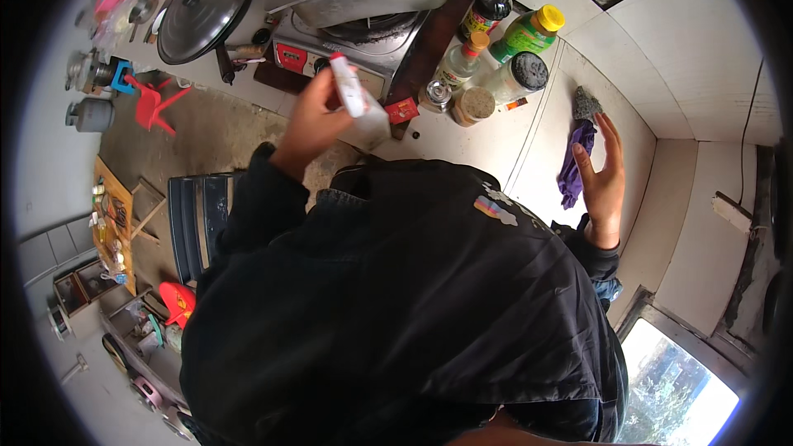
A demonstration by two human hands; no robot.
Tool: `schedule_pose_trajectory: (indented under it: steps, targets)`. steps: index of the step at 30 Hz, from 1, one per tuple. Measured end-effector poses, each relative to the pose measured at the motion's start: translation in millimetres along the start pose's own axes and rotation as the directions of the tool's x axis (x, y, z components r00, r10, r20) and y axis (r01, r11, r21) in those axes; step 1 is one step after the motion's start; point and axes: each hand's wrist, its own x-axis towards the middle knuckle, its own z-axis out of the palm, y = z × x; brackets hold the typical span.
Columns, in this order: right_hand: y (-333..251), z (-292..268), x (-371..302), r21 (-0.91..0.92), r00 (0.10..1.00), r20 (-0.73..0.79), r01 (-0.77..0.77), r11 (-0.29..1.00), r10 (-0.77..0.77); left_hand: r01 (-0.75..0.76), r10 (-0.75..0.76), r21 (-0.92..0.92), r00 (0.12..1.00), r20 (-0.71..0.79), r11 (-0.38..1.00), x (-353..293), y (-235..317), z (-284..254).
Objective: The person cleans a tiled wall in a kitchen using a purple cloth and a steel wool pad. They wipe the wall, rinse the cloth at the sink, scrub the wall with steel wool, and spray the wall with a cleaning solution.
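Note:
My left hand (318, 120) is closed round a spray bottle (351, 92) with a long white head, a red tip and a see-through body. It is held up in front of the stove, left of a small red packet (402, 110). Over the right side of the counter, my right hand (607, 177) is raised with its fingers apart and nothing in it. Closest to that hand are a purple cloth (572, 169) and a grey scouring pad (586, 105).
A gas stove (363, 62) bears a big metal pan (372, 0). Seasoning bottles and jars stand right of it, among them a green bottle with a yellow cap (527, 33). At left are a lidded wok (206, 10), a red stool (151, 107) and a dark chair (198, 223).

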Motion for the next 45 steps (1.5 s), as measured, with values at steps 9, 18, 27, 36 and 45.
schedule_pose_trajectory:
  steps: [9,18,27,36,45]
  targets:
    - [30.6,11.8,-5.8,-0.184,0.975,0.22,0.06,0.981,-0.018,0.048,0.186,0.301,0.69,-0.699,0.952,-41.3,5.4,-98.0]
    - [-13.3,42.9,-19.1,-0.082,0.874,0.478,0.145,0.986,-0.089,0.0,0.575,0.59,0.23,-0.785,0.807,-78.9,72.5,-234.5]
    - [-76.8,76.2,-18.1,-0.112,0.88,0.474,0.054,0.992,0.005,-0.327,0.538,0.452,0.254,-0.803,0.83,-39.6,-34.4,-351.2]
    - [-153.6,108.3,-36.0,-0.162,0.884,0.431,-0.122,0.979,0.182,-0.352,0.322,0.092,0.682,-0.656,0.931,6.3,-56.2,-361.0]
    - [-193.8,108.7,-37.4,-0.244,0.91,0.328,-0.177,0.954,0.253,-0.304,0.32,0.106,0.848,-0.423,0.947,21.4,-54.7,-393.7]
